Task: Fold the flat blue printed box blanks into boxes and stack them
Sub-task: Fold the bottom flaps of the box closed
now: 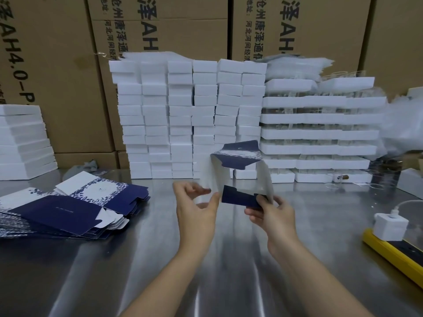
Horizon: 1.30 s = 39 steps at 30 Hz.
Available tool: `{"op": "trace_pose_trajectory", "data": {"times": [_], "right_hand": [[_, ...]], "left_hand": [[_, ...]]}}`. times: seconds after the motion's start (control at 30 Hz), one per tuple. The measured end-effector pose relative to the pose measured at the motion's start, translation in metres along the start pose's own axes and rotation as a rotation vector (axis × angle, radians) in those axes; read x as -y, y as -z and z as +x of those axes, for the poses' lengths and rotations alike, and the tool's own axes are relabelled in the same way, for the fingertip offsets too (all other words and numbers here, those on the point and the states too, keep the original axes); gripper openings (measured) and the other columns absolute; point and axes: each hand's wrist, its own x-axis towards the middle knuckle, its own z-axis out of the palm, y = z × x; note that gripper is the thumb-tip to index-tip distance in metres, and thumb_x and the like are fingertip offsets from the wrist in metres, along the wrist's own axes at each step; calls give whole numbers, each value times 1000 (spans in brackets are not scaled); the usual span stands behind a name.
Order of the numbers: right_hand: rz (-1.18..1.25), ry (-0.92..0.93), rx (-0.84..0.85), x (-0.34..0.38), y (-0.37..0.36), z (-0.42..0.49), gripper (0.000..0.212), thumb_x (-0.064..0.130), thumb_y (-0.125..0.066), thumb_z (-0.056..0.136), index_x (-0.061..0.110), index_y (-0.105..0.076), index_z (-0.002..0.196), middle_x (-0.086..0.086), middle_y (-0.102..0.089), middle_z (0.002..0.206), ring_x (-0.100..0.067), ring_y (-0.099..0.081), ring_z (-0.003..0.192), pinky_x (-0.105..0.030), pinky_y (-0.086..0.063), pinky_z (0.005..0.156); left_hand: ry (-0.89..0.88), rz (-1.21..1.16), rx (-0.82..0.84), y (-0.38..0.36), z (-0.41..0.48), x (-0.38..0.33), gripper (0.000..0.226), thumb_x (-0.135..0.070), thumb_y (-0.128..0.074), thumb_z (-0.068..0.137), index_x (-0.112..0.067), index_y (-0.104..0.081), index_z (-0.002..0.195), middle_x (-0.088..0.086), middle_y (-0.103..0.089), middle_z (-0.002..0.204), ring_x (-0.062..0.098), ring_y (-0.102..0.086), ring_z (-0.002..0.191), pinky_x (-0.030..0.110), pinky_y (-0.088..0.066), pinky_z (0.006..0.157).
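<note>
Leave the flat blanks [68, 209] piled at the worktop [137, 259] left edge, well apart from both hands. Holding one half-erected box [238, 154] in the air over the worktop centre: blue printed panel up, white walls hanging down, open end toward the camera. Pinching its dark bottom flap [238, 197] with the right hand [272, 216], thumb and curled fingers closed on the card. Pinching the lower edge of the left white wall with the left hand [194, 209], fingers curled; blurred, but reads as a grip.

Square the tube before closing anything. Fold the flap along its own crease, not across the print. Keep the left grip low on the wall to stop skew. Tuck the notched tab last; probably buckles if pushed off-axis, thin card.

Containers:
- Cannot see into the brown cartons [57, 65] along the back edge, all closed
- Seeing white foam trays [320, 133] stacked back right, carrying clear glass pieces [338, 75], too blurred to name
- Seeing straight through the held box, nothing inside
- Spotting no folded blue boxes stacked in view yet
</note>
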Motion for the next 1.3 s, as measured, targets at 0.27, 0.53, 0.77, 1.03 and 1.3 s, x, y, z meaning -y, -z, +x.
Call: {"op": "trace_pose_trajectory", "data": {"times": [0.27,0.53,0.77,1.03,1.3], "right_hand": [[-80,141,6,-1,-6,-5,23,14,-66,101,6,-60,122,-10,-80,84,-22,-77,62,-23,-55,49],[-137,-164,259,-7,-17,-16,48,47,-76,92,9,-69,119,-8,-76,76,-23,-78,70,-28,-54,51],[-226,-120,335,-13,-27,-24,35,25,-62,97,21,-57,62,0,-36,55,-14,-37,47,-22,-32,44],[-149,-107,328,-13,-27,-29,35,18,-58,98,16,-51,63,-2,-33,54,-15,-31,46,-23,-27,45],[-216,-176,319,-12,-27,-31,40,25,-58,99,19,-52,60,1,-36,51,-12,-37,42,-19,-30,41]], "left_hand": [[746,-111,344,-8,-1,3,42,-50,-65,99,-22,-67,68,1,-56,65,14,-55,55,23,-36,46],[627,-78,247,-10,-4,-6,37,-26,-42,108,-13,-60,78,1,-53,60,13,-51,51,30,-44,59],[645,-45,266,-12,-4,-6,38,-26,-44,107,-17,-52,72,-2,-44,57,11,-42,51,29,-37,59],[648,-110,278,-11,-7,-4,31,-36,-57,102,-17,-54,78,2,-50,68,12,-43,55,26,-40,58],[622,-47,290,-14,-8,1,36,-29,-56,106,-11,-50,76,4,-38,59,15,-34,52,28,-32,55]]}}
